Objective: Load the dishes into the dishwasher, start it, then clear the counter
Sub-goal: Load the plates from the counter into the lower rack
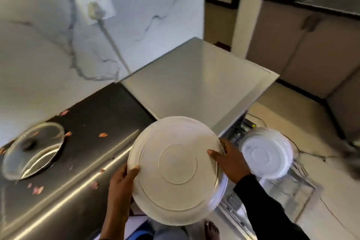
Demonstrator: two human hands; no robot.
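Your left grip (121,179) and right grip (231,160) clasped an upturned plate (175,169), off the front edge of the desk (93,115), racked plates (266,154) beside.

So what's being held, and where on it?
The cream plate, by its rim: left hand at lower left, right hand at upper right.

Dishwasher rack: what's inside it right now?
A row of white plates stands in the dishwasher rack; bare wire tines show beside them. The held plate, gripped by the left hand and right hand, hides the rack's counter-side part.
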